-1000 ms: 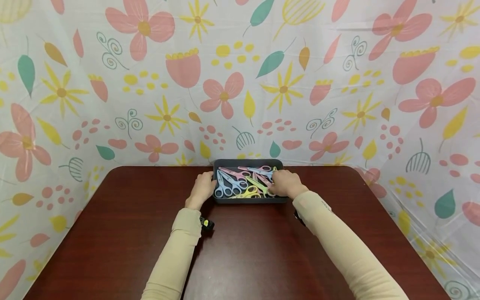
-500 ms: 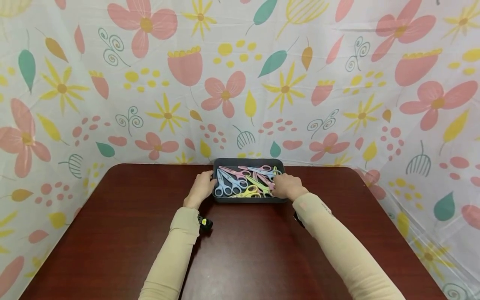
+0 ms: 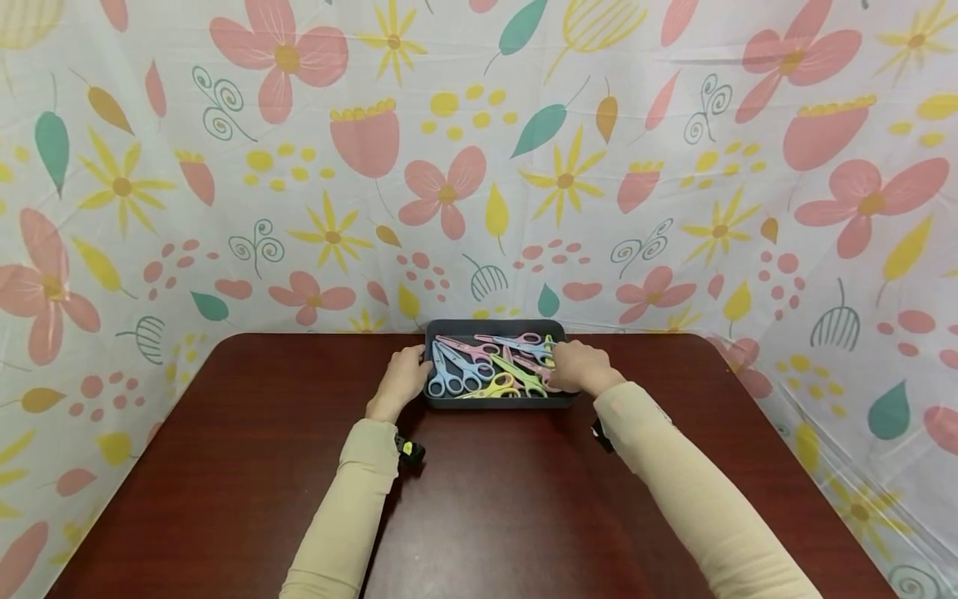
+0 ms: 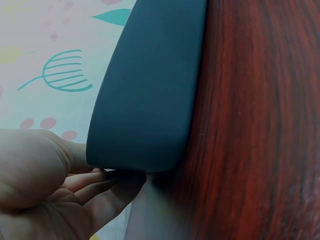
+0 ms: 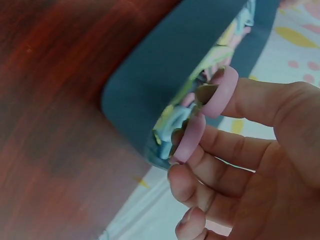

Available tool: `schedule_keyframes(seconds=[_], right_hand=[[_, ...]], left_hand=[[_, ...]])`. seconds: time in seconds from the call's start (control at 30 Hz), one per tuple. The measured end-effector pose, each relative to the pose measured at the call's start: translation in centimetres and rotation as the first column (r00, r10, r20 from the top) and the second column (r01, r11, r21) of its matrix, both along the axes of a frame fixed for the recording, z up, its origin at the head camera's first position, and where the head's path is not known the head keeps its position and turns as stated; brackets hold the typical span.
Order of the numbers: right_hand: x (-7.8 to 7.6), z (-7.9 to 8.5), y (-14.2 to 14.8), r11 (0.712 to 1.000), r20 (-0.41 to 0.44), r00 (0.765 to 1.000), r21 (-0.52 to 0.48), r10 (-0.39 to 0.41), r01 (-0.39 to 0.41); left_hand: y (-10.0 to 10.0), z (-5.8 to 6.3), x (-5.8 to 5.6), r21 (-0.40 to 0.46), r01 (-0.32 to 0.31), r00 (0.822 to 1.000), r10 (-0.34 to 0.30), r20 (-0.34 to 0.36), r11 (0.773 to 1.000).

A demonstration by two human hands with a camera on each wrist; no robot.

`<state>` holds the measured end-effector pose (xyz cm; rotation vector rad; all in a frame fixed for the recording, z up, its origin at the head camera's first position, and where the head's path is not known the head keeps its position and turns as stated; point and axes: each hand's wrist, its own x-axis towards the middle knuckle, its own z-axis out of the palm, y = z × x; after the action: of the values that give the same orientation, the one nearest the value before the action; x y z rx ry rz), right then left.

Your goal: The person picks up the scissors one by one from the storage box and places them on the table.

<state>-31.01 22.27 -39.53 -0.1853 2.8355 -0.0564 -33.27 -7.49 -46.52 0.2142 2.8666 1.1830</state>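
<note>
A dark grey tray (image 3: pixel 501 403) full of pastel scissors stands at the far edge of the table. My left hand (image 3: pixel 400 380) grips its left end, the thumb at the rim and the fingers against the outer wall, as the left wrist view (image 4: pixel 45 195) shows. At the tray's right end is my right hand (image 3: pixel 582 368). In the right wrist view it holds pink scissors (image 5: pixel 189 140) by the handle loops, the thumb at one loop and fingers at the other. Their blades are hidden there. Blue scissors (image 3: pixel 452 374), yellow scissors (image 3: pixel 497 387) and green scissors (image 3: pixel 524 373) lie loose beside them.
The tray stands on a dark reddish-brown wooden table (image 3: pixel 494 499). Directly behind the table hangs a white curtain (image 3: pixel 464 274) with flowers and leaves. A small black device (image 3: pixel 409 451) is strapped at the left wrist.
My right hand has shifted slightly to the right, showing more of the scissors beside it. The left hand stays at the tray's left end.
</note>
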Motion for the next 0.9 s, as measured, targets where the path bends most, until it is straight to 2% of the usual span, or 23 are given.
schedule_keyframes(seconds=[0.2, 0.37, 0.5, 0.73, 0.9], right_hand=[[0.8, 1.8, 0.4, 0.999, 0.011, 0.999, 0.002, 0.045, -0.045], [1.8, 3.6, 0.8, 0.997, -0.038, 0.996, -0.01, 0.077, -0.077], [2.5, 4.2, 0.8, 0.997, -0.066, 0.996, -0.025, 0.067, -0.068], [4.0, 3.6, 1.1, 0.995, -0.118, 0.991, -0.066, 0.064, -0.072], [5.5, 2.6, 0.9, 0.992, -0.16, 0.985, -0.097, 0.059, -0.075]], left_hand=[[0.3, -0.1, 0.1, -0.025, 0.004, 1.0, -0.004, 0.017, 1.0], [0.4, -0.1, 0.0, -0.04, 0.002, 1.0, -0.001, 0.017, 0.999], [0.6, -0.2, 0.0, -0.071, -0.003, 1.0, 0.004, 0.017, 0.997], [0.7, -0.3, 0.2, -0.083, -0.012, 0.999, 0.009, -0.036, 0.996], [0.7, -0.2, 0.3, -0.094, -0.01, 0.999, 0.007, -0.04, 0.996]])
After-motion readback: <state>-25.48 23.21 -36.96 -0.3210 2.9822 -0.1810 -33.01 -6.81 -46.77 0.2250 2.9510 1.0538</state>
